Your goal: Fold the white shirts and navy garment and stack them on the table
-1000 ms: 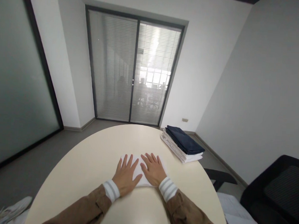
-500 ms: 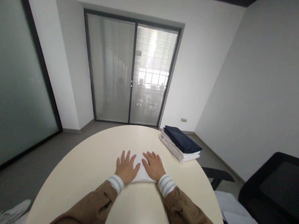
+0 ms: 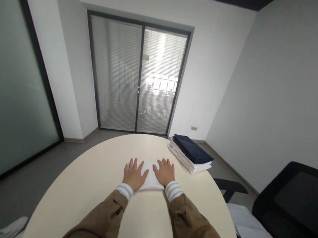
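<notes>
A small folded white cloth point(image 3: 150, 178) lies flat on the round cream table point(image 3: 95, 187), straight ahead of me. My left hand point(image 3: 133, 175) rests palm down on the cloth's left part, fingers spread. My right hand point(image 3: 165, 172) presses flat on its right part, fingers also apart. Neither hand grips anything. Most of the cloth is hidden under my palms. Both arms wear brown sleeves with grey-and-white striped cuffs.
A stack of folded cloths point(image 3: 190, 153), dark navy on top of white ones, sits at the table's far right edge. A black chair point(image 3: 291, 202) stands at the right. Glass doors with blinds point(image 3: 137, 78) are behind the table. White fabric point(image 3: 7, 228) lies at lower left.
Both hands have slid a little further away across the white cloth and drawn slightly apart. The view has tilted and shifted a little.
</notes>
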Tool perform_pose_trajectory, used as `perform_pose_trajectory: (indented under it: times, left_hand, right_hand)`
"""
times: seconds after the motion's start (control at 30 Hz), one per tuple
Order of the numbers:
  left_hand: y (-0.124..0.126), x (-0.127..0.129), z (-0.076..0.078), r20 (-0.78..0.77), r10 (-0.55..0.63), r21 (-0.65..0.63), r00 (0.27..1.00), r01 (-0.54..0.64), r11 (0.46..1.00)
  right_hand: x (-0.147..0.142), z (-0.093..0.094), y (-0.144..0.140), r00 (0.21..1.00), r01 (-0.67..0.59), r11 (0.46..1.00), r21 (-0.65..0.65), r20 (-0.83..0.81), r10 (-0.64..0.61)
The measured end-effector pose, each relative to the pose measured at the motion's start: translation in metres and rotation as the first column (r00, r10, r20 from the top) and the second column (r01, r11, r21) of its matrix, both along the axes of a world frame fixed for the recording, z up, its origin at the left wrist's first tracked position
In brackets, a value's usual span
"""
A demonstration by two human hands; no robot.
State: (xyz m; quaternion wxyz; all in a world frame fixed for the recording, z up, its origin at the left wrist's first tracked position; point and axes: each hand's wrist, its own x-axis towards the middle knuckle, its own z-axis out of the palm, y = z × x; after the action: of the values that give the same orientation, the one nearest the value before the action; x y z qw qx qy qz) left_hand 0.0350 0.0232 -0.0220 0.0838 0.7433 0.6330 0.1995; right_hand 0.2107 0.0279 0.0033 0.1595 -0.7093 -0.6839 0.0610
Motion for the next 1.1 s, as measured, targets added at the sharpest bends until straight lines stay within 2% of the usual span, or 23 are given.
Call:
perform_pose_trajectory:
  times: [0.1, 0.17, 0.2, 0.33, 0.4, 0.5, 0.6, 0.7, 0.77, 0.83, 0.9, 1.0, 1.07, 1.1]
  left_hand:
    - [0.001, 0.0, -0.003, -0.006, 0.006, 0.033, 1.0, -0.006, 0.999]
    - [0.002, 0.0, -0.003, -0.004, 0.001, 0.035, 1.0, 0.0, 0.999]
    - [0.003, -0.001, -0.003, -0.001, -0.007, 0.03, 1.0, 0.007, 1.0]
    - [0.012, -0.004, -0.003, 0.036, -0.025, 0.002, 0.999, 0.025, 1.0]
    - [0.017, -0.007, -0.003, 0.058, -0.01, -0.002, 0.998, 0.011, 1.0]
    - [0.022, -0.011, -0.002, 0.097, 0.021, -0.012, 0.995, -0.02, 1.0]
    - [0.023, -0.013, -0.002, 0.124, 0.033, -0.019, 0.992, -0.03, 0.999]
    - [0.023, -0.014, -0.003, 0.103, 0.034, -0.019, 0.994, -0.033, 0.999]
    - [0.023, -0.016, -0.005, 0.082, 0.102, -0.018, 0.991, -0.1, 0.995]
    - [0.024, -0.021, -0.007, 0.072, 0.192, -0.004, 0.979, -0.192, 0.981]
    - [0.027, -0.028, -0.01, 0.087, 0.211, 0.033, 0.974, -0.215, 0.976]
    - [0.033, -0.038, -0.012, 0.245, 0.111, 0.084, 0.963, -0.135, 0.987]
    - [0.037, -0.042, -0.012, 0.478, 0.059, 0.092, 0.876, -0.117, 0.989]
    - [0.039, -0.043, -0.011, 0.609, 0.044, 0.087, 0.792, -0.122, 0.989]
  right_hand:
    - [-0.009, 0.01, -0.008, 0.988, -0.154, 0.972, 0.179, 0.054, 0.146]
    - [-0.016, 0.014, -0.012, 0.972, -0.234, 0.943, 0.238, 0.069, 0.224]
    - [-0.018, 0.013, -0.011, 0.97, -0.244, 0.946, 0.213, 0.058, 0.237]
    - [-0.021, 0.002, -0.001, 0.974, -0.224, 0.973, -0.044, -0.02, 0.224]
    - [-0.02, -0.003, 0.005, 0.975, -0.222, 0.972, -0.08, -0.036, 0.22]
    - [-0.016, -0.006, 0.011, 0.976, -0.216, 0.974, -0.068, -0.048, 0.213]
    - [-0.006, -0.006, 0.012, 0.988, -0.152, 0.987, -0.056, -0.04, 0.15]
    - [0.008, -0.008, 0.012, 0.999, 0.024, 0.997, -0.074, -0.038, -0.027]
    - [0.016, -0.01, 0.013, 0.991, 0.121, 0.989, -0.081, -0.051, -0.125]
    - [0.02, -0.012, 0.013, 0.985, 0.156, 0.986, -0.06, -0.067, -0.159]
    - [0.021, -0.013, 0.013, 0.984, 0.151, 0.988, -0.026, -0.09, -0.153]
    - [0.022, -0.015, 0.013, 0.981, 0.136, 0.99, 0.04, -0.146, -0.128]
    - [0.025, -0.017, 0.014, 0.971, 0.132, 0.987, 0.092, -0.212, -0.11]
    - [0.027, -0.018, 0.015, 0.962, 0.128, 0.984, 0.124, -0.257, -0.093]
